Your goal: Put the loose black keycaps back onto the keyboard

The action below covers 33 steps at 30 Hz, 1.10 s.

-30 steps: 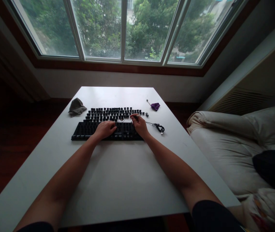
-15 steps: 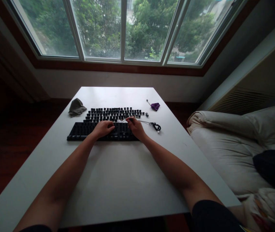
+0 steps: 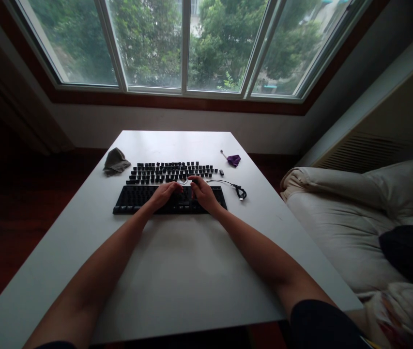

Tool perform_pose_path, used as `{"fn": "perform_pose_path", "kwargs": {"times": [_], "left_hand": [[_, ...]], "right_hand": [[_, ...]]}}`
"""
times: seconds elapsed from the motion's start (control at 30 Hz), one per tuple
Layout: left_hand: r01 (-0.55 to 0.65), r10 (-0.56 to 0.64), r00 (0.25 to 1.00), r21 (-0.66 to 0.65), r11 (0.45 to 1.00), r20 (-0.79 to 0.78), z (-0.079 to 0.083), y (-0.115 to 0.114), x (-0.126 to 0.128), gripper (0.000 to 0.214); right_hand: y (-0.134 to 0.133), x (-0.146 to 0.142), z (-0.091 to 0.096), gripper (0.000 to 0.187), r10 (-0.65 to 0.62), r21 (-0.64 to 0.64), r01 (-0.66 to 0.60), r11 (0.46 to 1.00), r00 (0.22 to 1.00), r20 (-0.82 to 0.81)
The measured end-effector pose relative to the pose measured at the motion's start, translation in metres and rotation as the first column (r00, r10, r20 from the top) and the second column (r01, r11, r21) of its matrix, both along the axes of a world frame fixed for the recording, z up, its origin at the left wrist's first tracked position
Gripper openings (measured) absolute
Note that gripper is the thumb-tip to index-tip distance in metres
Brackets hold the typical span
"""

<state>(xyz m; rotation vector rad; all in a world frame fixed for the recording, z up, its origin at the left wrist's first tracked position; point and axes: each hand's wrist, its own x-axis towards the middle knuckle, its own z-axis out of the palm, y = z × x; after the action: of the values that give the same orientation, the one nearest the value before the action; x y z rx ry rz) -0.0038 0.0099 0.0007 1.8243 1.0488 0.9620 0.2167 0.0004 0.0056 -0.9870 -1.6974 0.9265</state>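
A black keyboard (image 3: pixel 133 199) lies across the middle of the white table (image 3: pixel 177 281). My left hand (image 3: pixel 164 194) rests on it, fingers curled over its far edge. My right hand (image 3: pixel 202 191) is closed beside the left one, at the keyboard's back edge. It pinches the end of a thin black cable (image 3: pixel 228 183). The cable arcs right to a small bundle with a plug (image 3: pixel 240 192). Rows of loose black keycaps (image 3: pixel 170 171) lie just behind the keyboard. A thin pale wire loop shows between my hands.
A crumpled grey cloth (image 3: pixel 115 161) lies at the left behind the keycaps. A purple item on a thin stick (image 3: pixel 233 159) and a small black piece (image 3: pixel 221 172) lie at the right. A pale cushioned sofa (image 3: pixel 355 228) stands along the table's right side. Windows are beyond.
The keyboard slid left, then back right under my hands. My right hand drew in from the right toward the keyboard's back edge, and the cable bundle shifted with it.
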Motion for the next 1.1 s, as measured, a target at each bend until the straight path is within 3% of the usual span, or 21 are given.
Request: {"fn": "perform_pose_path", "kwargs": {"times": [0.1,0.27,0.43,0.77,0.97,1.1], "left_hand": [[-0.016,0.014,1.000,0.049,0.999,0.024,0.000,-0.003,0.008,0.061],[-0.102,0.162,0.938,0.203,0.974,-0.306,0.007,-0.007,0.006,0.030],[0.004,0.133,0.886,0.295,0.955,-0.443,0.011,-0.009,0.003,0.023],[0.159,0.007,0.881,0.310,0.937,-0.473,0.015,-0.012,-0.002,0.020],[0.225,-0.010,0.862,0.365,0.903,-0.507,0.012,-0.015,0.000,0.020],[0.230,0.002,0.852,0.378,0.897,-0.524,0.009,-0.017,0.003,0.022]], "right_hand": [[-0.001,0.000,0.003,0.046,-0.019,-0.013,0.020,1.000,1.000,0.013],[-0.002,0.003,0.011,0.050,-0.031,0.013,0.031,0.999,1.000,0.001],[-0.003,0.002,0.012,0.050,-0.017,-0.010,0.016,1.000,0.997,-0.080],[0.007,0.001,0.003,0.042,-0.001,-0.213,-0.081,0.974,0.932,-0.362],[0.005,-0.001,0.004,0.037,0.029,-0.261,-0.164,0.951,0.891,-0.454],[0.005,-0.002,0.002,0.042,0.065,-0.197,-0.160,0.967,0.906,-0.417]]}}
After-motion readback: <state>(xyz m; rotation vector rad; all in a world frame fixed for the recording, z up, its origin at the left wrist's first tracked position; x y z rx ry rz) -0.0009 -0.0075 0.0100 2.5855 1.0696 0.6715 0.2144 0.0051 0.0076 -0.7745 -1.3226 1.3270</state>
